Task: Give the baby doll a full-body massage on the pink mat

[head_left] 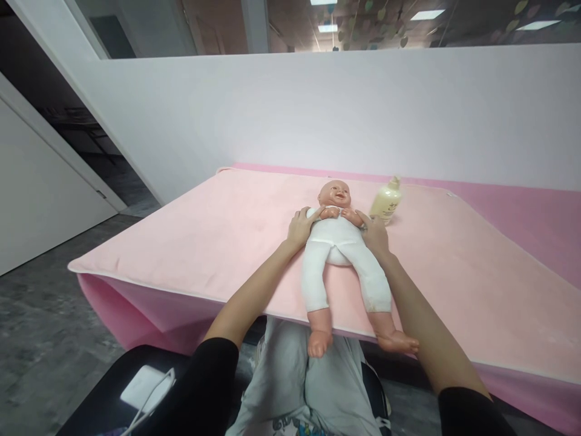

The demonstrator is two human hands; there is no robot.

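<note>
Baby doll (334, 236), face up, is gripped between 2 bare hands at its upper body. The left hand (300, 229) holds the side at picture left, thumb reaching to the doll's near hand; the right hand (374, 235) takes the opposite side the same way. Both grips look closed but light, though the fingers under the shoulders are hidden, so I can't fairly say how far they wrap round. The doll's 2 arms are folded over its chest, and its white cloth body and legs run toward the person.

The doll lies on a pale pink cover (181, 224), head toward the white wall (318, 109), its 2 feet out past the near edge above the person's lap (281, 375). Just beyond the right hand stands 1 pale yellow bottle (386, 200), very close to the fingers. At lower left, a white device (147, 387) with a cable rests on a black seat.

With the feet overhanging, a pull toward the lap could drag the doll off the edge, or rumple the cover beneath it. A sideways swing of the right hand could tip the bottle. If the thumbs ease off, the folded arms might spring apart.
</note>
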